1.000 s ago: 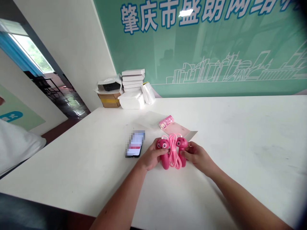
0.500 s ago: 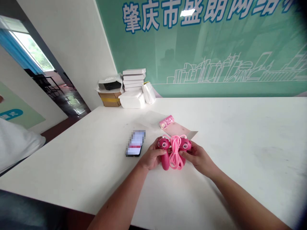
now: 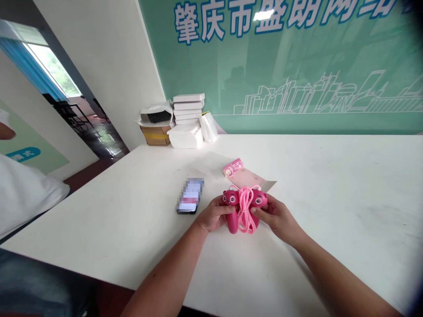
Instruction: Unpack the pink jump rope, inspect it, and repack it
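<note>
A pink jump rope is held up in front of me, its cord coiled in a bundle between two dark pink handles with cartoon animal heads. My left hand is closed round the left handle, thumb across its front. On the other side my right hand grips the right handle, with the thumb near the coiled cord. Just behind the rope lie a flat pale pink card sheet and a small pink printed packet piece.
A phone with a lit, blurred screen lies left of my hands on the white table. At the back left stand a cardboard box, stacked white boxes and white packages. A person in a white sleeve is at the left edge.
The whole view has shifted slightly, so things appear a little further right. Both hands keep the same hold on the jump rope. More of the person's arm shows at the left.
</note>
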{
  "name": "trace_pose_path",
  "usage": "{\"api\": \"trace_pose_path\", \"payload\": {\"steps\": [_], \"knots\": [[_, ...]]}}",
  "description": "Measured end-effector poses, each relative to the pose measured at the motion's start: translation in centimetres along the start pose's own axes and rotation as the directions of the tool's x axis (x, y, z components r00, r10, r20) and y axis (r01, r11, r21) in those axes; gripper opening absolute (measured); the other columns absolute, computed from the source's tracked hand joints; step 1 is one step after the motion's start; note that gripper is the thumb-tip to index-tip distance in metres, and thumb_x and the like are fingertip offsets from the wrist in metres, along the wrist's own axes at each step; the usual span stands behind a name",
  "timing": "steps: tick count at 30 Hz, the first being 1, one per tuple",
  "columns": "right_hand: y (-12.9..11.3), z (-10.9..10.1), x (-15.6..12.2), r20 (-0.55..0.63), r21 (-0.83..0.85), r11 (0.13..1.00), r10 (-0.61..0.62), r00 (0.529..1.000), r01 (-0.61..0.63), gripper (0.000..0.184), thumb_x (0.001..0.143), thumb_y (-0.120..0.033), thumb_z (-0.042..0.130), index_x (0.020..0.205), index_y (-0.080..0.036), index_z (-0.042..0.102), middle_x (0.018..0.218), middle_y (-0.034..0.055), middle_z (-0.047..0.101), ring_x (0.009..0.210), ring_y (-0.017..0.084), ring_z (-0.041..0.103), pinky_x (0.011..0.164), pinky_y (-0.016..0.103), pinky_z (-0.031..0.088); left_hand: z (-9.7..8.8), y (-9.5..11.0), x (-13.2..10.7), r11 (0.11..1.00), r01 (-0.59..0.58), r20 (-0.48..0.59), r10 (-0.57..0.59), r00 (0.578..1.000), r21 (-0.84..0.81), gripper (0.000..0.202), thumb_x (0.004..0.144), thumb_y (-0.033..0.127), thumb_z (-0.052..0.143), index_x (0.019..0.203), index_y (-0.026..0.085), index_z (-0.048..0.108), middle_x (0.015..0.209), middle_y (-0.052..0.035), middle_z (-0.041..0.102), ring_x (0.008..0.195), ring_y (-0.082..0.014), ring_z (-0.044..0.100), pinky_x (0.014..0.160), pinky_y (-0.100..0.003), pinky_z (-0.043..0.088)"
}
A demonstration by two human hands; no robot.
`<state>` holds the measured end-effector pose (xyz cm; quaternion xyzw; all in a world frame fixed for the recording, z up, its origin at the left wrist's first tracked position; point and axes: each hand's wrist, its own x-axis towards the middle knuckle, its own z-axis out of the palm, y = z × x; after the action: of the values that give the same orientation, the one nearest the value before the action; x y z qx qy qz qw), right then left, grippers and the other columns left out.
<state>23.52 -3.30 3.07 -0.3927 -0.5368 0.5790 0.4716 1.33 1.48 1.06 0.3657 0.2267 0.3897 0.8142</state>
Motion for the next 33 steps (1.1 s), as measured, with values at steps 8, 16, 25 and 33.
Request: {"api": "trace_pose_path", "payload": {"steps": [8,16,25,33], "knots": [[-0.66,0.45,-0.17,-0.011,-0.017,1.0,0.011,1.0,-0.011,0.036,0.086,-0.049,0.077,0.108,-0.022,0.066,0.099,0.0069,0.073,0.094,0.025,0.066,0.081,0.04,0.055,0.06,0.04,-0.05,1.0,-0.009,0.019,0.008,1.0,0.027,0.033,0.066,0.023,0.092,0.092,0.015,0.074,0.086,-0.0054,0.071,0.088,-0.0229,0.067,0.084,-0.034,0.045],[-0.8,0.51,-0.22,-0.011,-0.003,1.0,0.013,1.0,-0.013,0.039,0.084,-0.049,0.08,0.109,-0.022,0.067,0.099,0.0075,0.074,0.092,0.025,0.067,0.08,0.039,0.056,-0.01,0.08,-0.2,1.0,-0.007,0.012,0.007,1.0,0.023,0.033,0.066,0.023,0.09,0.094,0.015,0.074,0.089,-0.007,0.073,0.093,-0.0257,0.068,0.084,-0.035,0.046],[-0.66,0.45,-0.27,-0.023,-0.095,0.995,0.028,0.999,-0.03,0.047,0.083,-0.059,0.077,0.109,-0.022,0.066,0.098,0.0082,0.074,0.095,0.028,0.068,0.08,0.041,0.057,-0.06,-0.04,-0.27,1.0,-0.003,-0.009,0.003,1.0,-0.023,0.034,0.064,0.02,0.091,0.093,0.015,0.073,0.086,-0.0062,0.072,0.084,-0.0218,0.066,0.082,-0.035,0.046],[-0.39,0.31,-0.21,-0.036,-0.105,0.994,0.019,0.999,-0.023,0.041,0.084,-0.056,0.077,0.109,-0.024,0.066,0.1,0.0084,0.075,0.096,0.029,0.069,0.083,0.043,0.058,0.32,-0.07,-0.14,0.998,-0.024,0.02,0.025,0.999,-0.059,0.035,0.063,0.019,0.091,0.093,0.013,0.072,0.088,-0.0073,0.072,0.085,-0.022,0.068,0.087,-0.036,0.048]]}}
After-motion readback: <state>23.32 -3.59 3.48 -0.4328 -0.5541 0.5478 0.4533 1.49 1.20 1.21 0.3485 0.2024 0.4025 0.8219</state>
